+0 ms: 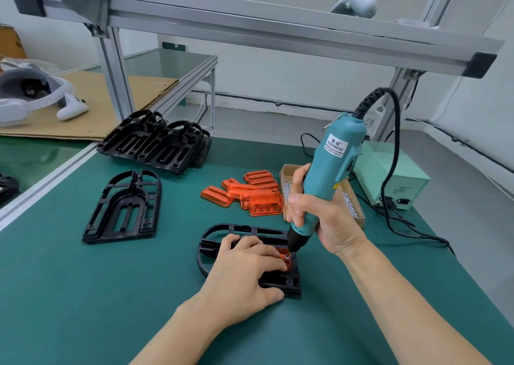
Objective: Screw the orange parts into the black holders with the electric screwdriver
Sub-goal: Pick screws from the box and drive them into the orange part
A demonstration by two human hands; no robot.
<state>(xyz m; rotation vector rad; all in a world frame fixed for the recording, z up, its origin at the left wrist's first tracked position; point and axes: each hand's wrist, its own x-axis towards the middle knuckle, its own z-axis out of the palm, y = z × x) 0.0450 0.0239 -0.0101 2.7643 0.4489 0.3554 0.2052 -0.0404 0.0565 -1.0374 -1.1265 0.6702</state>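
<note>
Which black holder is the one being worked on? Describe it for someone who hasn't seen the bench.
On the green bench mat, skip the leaning stack of black plastic holders at the back and the lone black holder at the left. The one meant is the black arch-shaped holder nearest the person. Only it has the left hand pressing an orange part into it and the teal electric screwdriver tip on it.

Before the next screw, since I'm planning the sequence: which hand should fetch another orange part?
Probably the left hand: it only presses the holder, while the right hand grips the screwdriver.

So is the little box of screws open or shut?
Open. The box behind the right hand has no lid on, and silvery screws show inside.
</note>
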